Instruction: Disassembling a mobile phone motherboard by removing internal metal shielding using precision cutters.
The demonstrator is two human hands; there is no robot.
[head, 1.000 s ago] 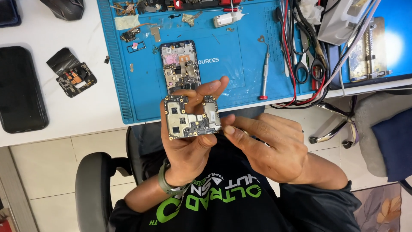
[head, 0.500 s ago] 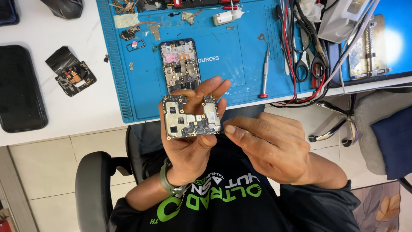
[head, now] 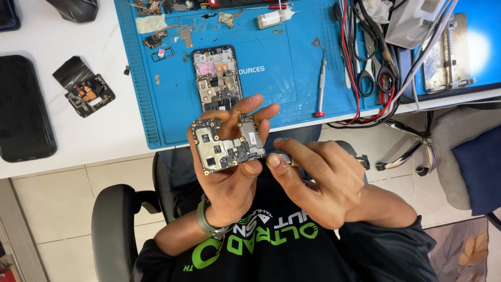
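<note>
One phone circuit board (head: 226,145) sits up in the air, just below the desk edge and above the person's lap, gold shields facing the camera, and the left hand (head: 235,172) has it pinched, thumb on the lower edge and fingers fanned out behind the top. Right beside it, the right hand (head: 318,180) is clenched around a slim metal tool (head: 284,158), its tip touching the board's right edge by the left thumb. Out to the desk now: one blue work mat (head: 292,89), and on it one opened phone frame (head: 218,78) lying face up just above the held board, its insides exposed. One screwdriver (head: 320,83) with a red end lies to the right of the frame, well apart from it. Along the mat's top edge, loose small parts and one small white bottle (head: 271,19), too fine to count. Off the mat on the white desk (head: 78,136), one dark phone (head: 22,107) lies flat at the left, and one small black component (head: 86,89) sits between it and the mat. At the right, a tangle of red and black cables (head: 360,78) and one pair of scissors (head: 378,62).
</note>
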